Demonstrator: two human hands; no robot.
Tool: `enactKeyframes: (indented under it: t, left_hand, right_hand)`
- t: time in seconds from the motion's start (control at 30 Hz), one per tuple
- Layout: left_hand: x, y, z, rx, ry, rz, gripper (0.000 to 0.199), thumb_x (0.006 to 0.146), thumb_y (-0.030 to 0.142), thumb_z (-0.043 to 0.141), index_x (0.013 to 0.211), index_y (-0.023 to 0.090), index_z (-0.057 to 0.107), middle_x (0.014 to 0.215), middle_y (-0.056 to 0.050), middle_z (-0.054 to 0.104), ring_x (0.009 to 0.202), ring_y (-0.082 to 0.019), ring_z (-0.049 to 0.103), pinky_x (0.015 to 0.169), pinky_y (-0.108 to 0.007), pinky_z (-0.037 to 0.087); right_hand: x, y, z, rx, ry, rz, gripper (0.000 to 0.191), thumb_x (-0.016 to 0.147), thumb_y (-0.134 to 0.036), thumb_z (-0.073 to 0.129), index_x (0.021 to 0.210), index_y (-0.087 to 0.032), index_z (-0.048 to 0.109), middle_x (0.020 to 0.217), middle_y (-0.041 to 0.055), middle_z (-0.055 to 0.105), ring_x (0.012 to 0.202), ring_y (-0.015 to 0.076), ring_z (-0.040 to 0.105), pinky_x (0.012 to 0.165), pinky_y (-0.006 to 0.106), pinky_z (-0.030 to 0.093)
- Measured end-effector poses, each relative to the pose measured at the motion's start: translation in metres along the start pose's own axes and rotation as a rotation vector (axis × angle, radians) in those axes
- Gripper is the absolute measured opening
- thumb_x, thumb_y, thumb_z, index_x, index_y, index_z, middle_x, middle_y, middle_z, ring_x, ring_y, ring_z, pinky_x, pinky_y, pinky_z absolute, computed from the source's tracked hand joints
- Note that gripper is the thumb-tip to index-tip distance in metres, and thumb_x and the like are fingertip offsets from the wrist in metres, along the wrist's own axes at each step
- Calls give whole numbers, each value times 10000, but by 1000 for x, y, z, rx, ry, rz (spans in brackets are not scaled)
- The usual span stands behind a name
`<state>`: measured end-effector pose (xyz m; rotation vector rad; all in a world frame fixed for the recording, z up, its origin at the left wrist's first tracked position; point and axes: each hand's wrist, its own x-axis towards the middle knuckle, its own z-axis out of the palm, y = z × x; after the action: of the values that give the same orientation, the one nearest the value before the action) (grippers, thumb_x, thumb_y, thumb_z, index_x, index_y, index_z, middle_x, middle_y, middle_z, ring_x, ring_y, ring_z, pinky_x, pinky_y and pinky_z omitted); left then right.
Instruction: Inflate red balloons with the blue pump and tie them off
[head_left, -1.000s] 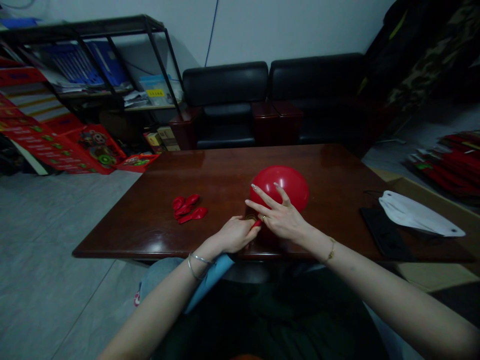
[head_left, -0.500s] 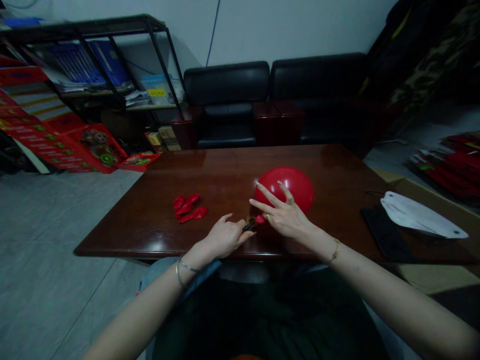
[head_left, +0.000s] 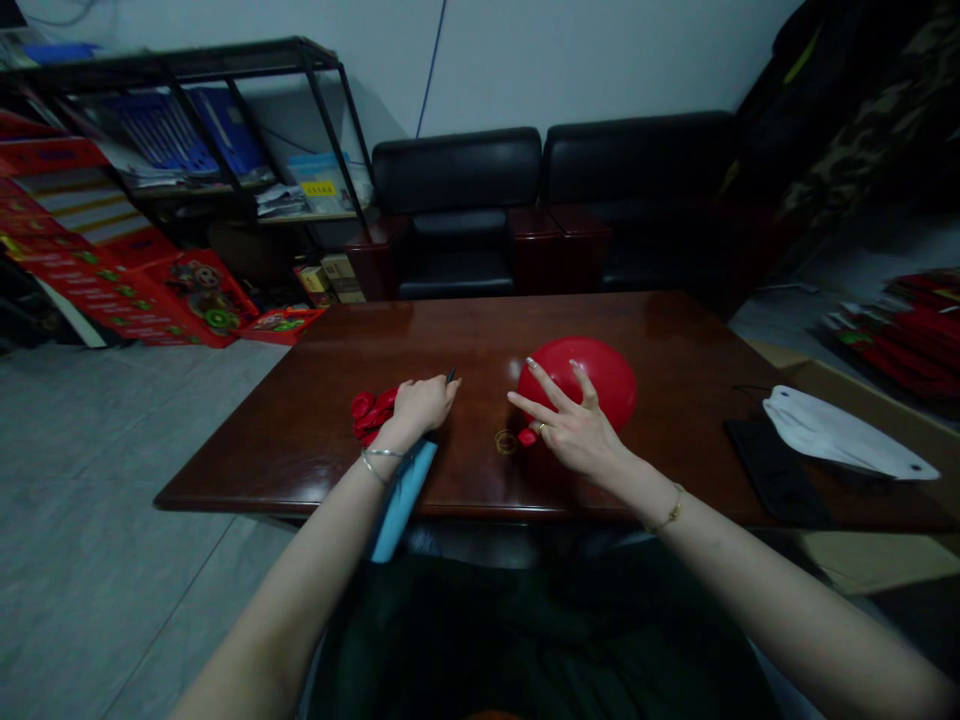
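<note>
My left hand [head_left: 424, 408] is closed around a blue balloon pump [head_left: 405, 500]. Its black tip pokes out past the fingers, and the forearm covers part of the blue barrel. An inflated red balloon [head_left: 611, 385] rests on the table under my right hand [head_left: 577, 430]. The right thumb and a finger pinch the balloon at its neck, while other fingers spread over its side. The balloon's red mouth sticks out to the left of the pinch. Just beside it lie thin yellowish rubber bands [head_left: 506, 442]. Several flat red balloons [head_left: 367, 412] are partly hidden behind my left hand.
The brown wooden table [head_left: 465, 340] carries a white mask-like item [head_left: 840, 430] and a black flat object [head_left: 772, 475] at right. Beyond it stand black armchairs [head_left: 457, 170]. A shelf [head_left: 322, 130] and red boxes [head_left: 202, 290] are at the left.
My left hand has moved left with the pump, away from the balloon's mouth, so the rubber bands show. My right hand keeps its pinch on the balloon's neck.
</note>
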<state>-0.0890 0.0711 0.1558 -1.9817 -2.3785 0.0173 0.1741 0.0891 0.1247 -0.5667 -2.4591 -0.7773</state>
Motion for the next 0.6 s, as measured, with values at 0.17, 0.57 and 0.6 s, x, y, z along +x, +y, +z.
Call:
enactKeyframes:
  t: [0.17, 0.57, 0.6]
  left_hand:
    - [32, 14, 27, 32, 63, -99, 542, 1036, 363, 282, 1040, 58, 730, 968, -217, 766, 1022, -311, 722, 1138, -559, 305]
    - [55, 38, 86, -38, 60, -132, 485, 1035, 270, 273, 1304, 130, 652, 1577, -194, 414, 1554, -365, 186, 1112, -829, 69]
    - [57, 37, 89, -37, 47, -146, 484, 1035, 272, 278, 1319, 137, 645, 1584, -189, 405, 1553, -364, 189, 1120, -821, 63]
  right_hand:
    - [-2, -6, 3, 24, 29, 32, 246, 954, -237, 583, 782, -283, 753, 1454, -121, 577, 1579, 263, 12, 1259, 594, -142]
    - [-10, -13, 13, 49, 68, 80, 227, 949, -222, 592, 798, -267, 756, 1430, -117, 600, 1579, 261, 24, 1259, 588, -146]
    - [-10, -13, 14, 53, 69, 87, 221, 947, -229, 599, 795, -265, 756, 1438, -116, 593, 1578, 265, 36, 1262, 588, -138]
